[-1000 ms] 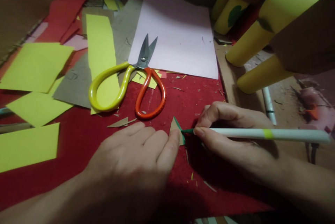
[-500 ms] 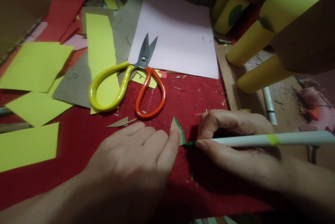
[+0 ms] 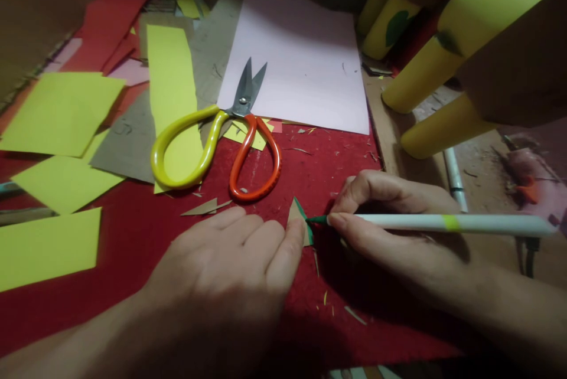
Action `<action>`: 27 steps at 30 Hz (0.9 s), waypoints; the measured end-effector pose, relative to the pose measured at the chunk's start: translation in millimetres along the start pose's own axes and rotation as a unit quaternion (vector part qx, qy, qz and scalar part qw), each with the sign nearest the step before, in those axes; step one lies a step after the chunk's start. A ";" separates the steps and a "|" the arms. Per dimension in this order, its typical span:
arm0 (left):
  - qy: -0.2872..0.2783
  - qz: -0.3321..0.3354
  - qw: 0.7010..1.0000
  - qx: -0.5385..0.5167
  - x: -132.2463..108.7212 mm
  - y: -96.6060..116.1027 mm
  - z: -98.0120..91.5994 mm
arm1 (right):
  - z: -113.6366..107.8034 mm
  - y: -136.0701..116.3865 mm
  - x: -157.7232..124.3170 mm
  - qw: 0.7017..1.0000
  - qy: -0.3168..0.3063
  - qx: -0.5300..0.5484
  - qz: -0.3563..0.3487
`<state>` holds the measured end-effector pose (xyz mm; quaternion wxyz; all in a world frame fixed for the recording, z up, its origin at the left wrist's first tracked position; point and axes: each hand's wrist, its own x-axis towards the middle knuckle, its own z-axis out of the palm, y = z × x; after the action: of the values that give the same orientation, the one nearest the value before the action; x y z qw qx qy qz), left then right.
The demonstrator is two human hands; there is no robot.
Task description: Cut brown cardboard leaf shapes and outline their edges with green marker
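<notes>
My left hand lies on the red surface with its fingers bent under. It pins down a small pointed piece of cardboard, most of which pokes out beside the finger nearest my right hand. Green ink runs along the right edge of that piece. My right hand pinches a white felt-tip marker with a yellow-green band, and its green tip touches the inked edge. Scissors with one yellow and one orange handle rest beyond my left hand, blades parted. A thin cardboard scrap lies near the knuckles.
Yellow paper pieces, red paper and grey cardboard are scattered on the left. A pale pink sheet lies at the back. Yellow tubes stand at the right, near a glue gun.
My right hand has moved the marker tip up along the cardboard's right edge, and the green there has widened. My left hand stays in place.
</notes>
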<state>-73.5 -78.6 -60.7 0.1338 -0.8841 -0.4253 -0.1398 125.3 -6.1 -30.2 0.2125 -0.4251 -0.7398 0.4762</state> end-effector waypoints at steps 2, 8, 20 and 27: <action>0.002 -0.005 1.000 -0.003 -0.5 0.4 0.7 | -0.5 -1.6 0.5 1.000 -0.003 -0.018 -0.007; 0.004 0.002 1.000 -0.011 -1.7 -1.2 -0.9 | -3.0 -1.1 0.7 0.999 -0.038 -0.002 0.002; -0.006 -0.011 1.000 -0.008 -0.1 -0.2 -2.6 | -0.9 0.6 0.7 1.000 -0.009 -0.006 0.001; 0.011 -0.001 1.000 -0.002 -1.0 -1.3 0.2 | -3.2 -2.1 1.0 0.999 -0.028 -0.029 -0.004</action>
<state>-75.1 -78.5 -61.2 0.1365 -0.8824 -0.4245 -0.1502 126.2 -4.0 -27.0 0.1812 -0.4150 -0.7604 0.4655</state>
